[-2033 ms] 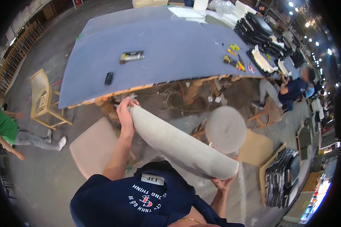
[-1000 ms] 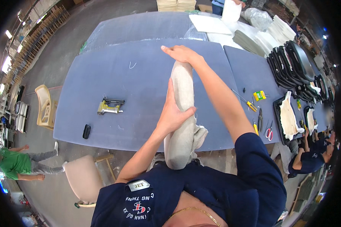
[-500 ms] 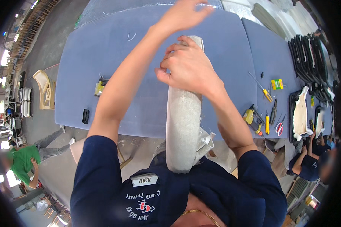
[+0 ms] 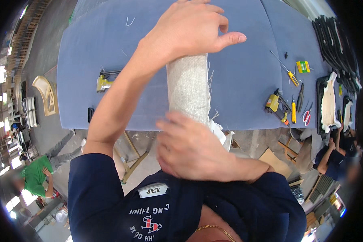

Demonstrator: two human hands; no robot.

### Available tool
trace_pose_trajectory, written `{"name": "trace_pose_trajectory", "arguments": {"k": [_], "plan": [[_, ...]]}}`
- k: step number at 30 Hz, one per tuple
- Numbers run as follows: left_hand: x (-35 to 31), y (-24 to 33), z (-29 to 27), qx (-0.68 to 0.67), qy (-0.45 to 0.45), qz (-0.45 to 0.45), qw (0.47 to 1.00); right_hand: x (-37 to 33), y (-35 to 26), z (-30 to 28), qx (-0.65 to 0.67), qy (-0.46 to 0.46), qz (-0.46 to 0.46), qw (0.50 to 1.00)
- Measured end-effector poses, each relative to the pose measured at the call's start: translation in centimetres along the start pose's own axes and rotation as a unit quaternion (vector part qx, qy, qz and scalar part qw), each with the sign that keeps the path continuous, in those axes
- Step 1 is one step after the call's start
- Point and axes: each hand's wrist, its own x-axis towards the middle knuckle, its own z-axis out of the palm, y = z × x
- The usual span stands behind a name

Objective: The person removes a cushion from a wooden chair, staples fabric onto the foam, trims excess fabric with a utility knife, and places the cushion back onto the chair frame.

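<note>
A long, rounded piece covered in light woven fabric (image 4: 188, 82) stretches from my chest out over the blue-topped table. Loose threads and a frayed edge run along its right side, and white material hangs near its closer end. Across the far end lies my left hand (image 4: 195, 28), its thumb stretched out to the right and its fingers apart. My right hand (image 4: 191, 149) is over the piece's near end, close to my chest. Motion smears its fingers, so their grip is unclear. The underside of the piece is hidden.
On the blue table (image 4: 238, 88) lie a yellow staple gun (image 4: 105, 82) at left and another staple gun (image 4: 275, 104) at right. Near the latter are a screwdriver (image 4: 292, 77), pliers (image 4: 300, 97) and scissors (image 4: 307, 117). Black padded parts (image 4: 334, 52) are stacked far right. Other people stand on both sides.
My right hand has come back from the far part of the piece to its near end. My left hand has come down onto the far end. The view has shifted slightly.
</note>
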Motion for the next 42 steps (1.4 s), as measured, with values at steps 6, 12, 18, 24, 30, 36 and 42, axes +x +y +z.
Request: {"name": "trace_pose_trajectory", "arguments": {"k": [6,12,18,24,30,36,42], "plan": [[-5.5,1.9,1.2,0.098,0.114,0.078,0.985,-2.6,2.9,-5.0,0.355,0.231,-0.088,0.902],[-9.6,7.7,0.7,0.006,0.014,0.09,0.996,5.7,11.2,-11.8,0.095,0.222,0.119,0.963],[-14.9,11.2,1.7,-0.088,-0.006,0.096,0.992,11.3,12.0,-9.5,-0.127,-0.008,0.159,0.979],[-18.2,9.8,0.7,-0.422,0.008,0.25,0.872,8.2,12.2,-6.5,-0.314,0.131,-0.063,0.938],[-9.8,1.6,-4.2,-0.475,0.275,-0.032,0.835,2.5,4.4,-4.7,-0.17,0.006,0.015,0.985],[-3.2,-0.9,0.6,-0.134,0.224,-0.14,0.955,-3.9,3.2,0.2,0.198,0.102,-0.108,0.969],[-7.0,4.5,4.2,-0.215,0.347,-0.235,0.882,-3.0,5.8,2.9,0.338,0.335,0.192,0.858]]}}
